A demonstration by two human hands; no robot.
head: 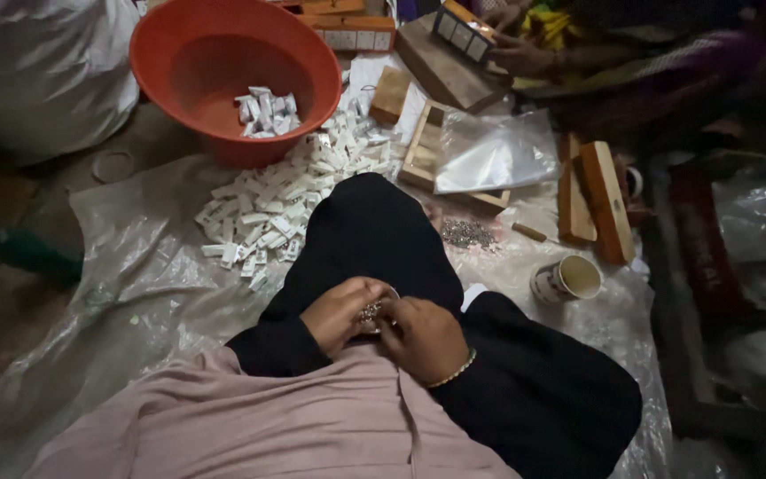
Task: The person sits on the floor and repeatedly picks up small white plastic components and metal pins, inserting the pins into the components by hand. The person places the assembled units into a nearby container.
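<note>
Head view: both hands — left hand (337, 312), right hand (425, 337) — pinch a cluster of tiny metal pieces (370, 311) over the lap; a loosened grip could scatter them.

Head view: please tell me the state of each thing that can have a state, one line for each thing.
Left hand: closed around small shiny metal pieces.
Right hand: curled, touching the same pieces.
Orange basin: upright, holding a few small white boxes.
Pile of small white boxes: loose on the plastic sheet.
Paper cup: lying tipped on its side, looks empty.
Clear plastic bag: lying flat over a wooden frame.
</note>
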